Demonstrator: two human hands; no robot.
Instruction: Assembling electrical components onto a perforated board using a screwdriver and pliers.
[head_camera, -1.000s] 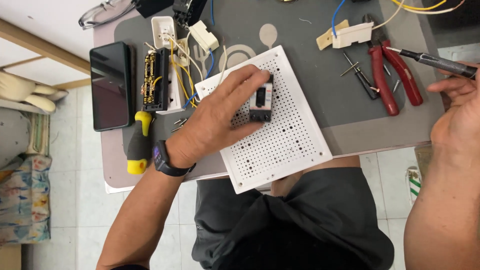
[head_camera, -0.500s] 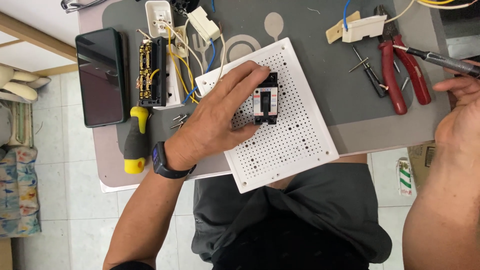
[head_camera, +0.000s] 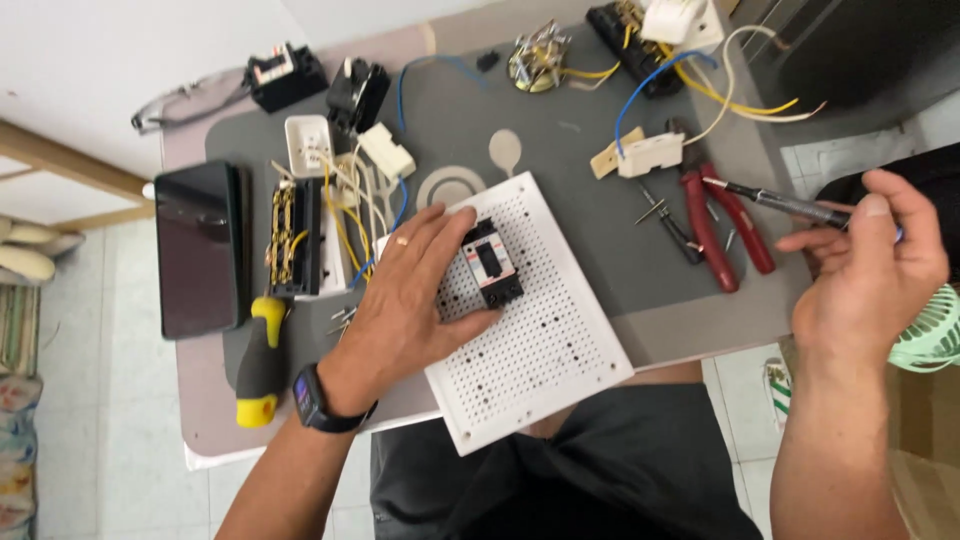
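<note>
Head view looks straight down on a grey work mat; the left hand lies flat and open-fingered on a white perforated mounting board, its thumb and forefinger pinching a small black circuit breaker with a white and red label that sits on the board's upper left part; the right hand is clenched around a slim dark-shafted screwdriver, whose tip hangs above a pair of red-handled pliers, well apart from the breaker. To do this well, I judge, the left hand should press the board down so it cannot slide off the table edge (part of it overhangs the lap), keep the breaker square to the rows of holes, and leave its screw points clear for the tool; the driver should come in upright. Hidden: the breaker's left side under the fingers, any fixing screws, and the screwdriver's handle inside the fist; its tip type is too small to tell.
</note>
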